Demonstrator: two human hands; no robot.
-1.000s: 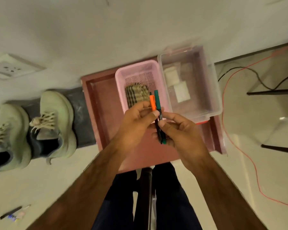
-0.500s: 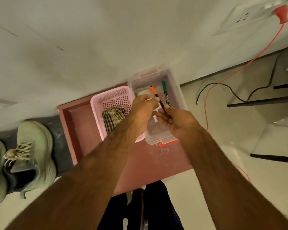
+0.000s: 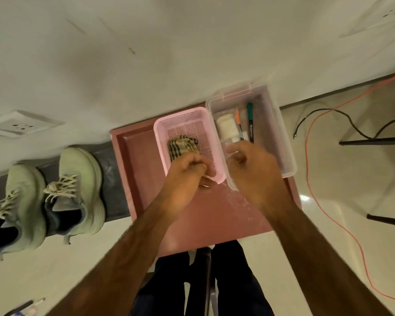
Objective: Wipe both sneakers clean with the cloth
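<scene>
Two pale green sneakers, one nearer the tray (image 3: 80, 190) and one further left (image 3: 21, 210), stand side by side on a dark mat (image 3: 114, 190) at the left. A folded checked cloth (image 3: 184, 145) lies in a pink basket (image 3: 180, 112) on a red-brown tray (image 3: 141, 179). My left hand (image 3: 187, 176) is over the basket's near edge, its curled fingers covering the cloth's near end; blur hides whether it grips. My right hand (image 3: 253, 169) hovers over the near left corner of a clear plastic box (image 3: 281, 137), fingers loose and holding nothing.
In the clear box lie an orange-capped pen (image 3: 238, 124), a green-capped pen (image 3: 250, 122) and white pads (image 3: 226, 128). An orange cable (image 3: 310, 179) and black frame legs (image 3: 374, 140) are on the floor at the right. Pens (image 3: 25, 306) lie at the lower left.
Both pens left my hands and now lie in the clear box. My left hand moved left to the cloth in the pink basket; my right hand drew back.
</scene>
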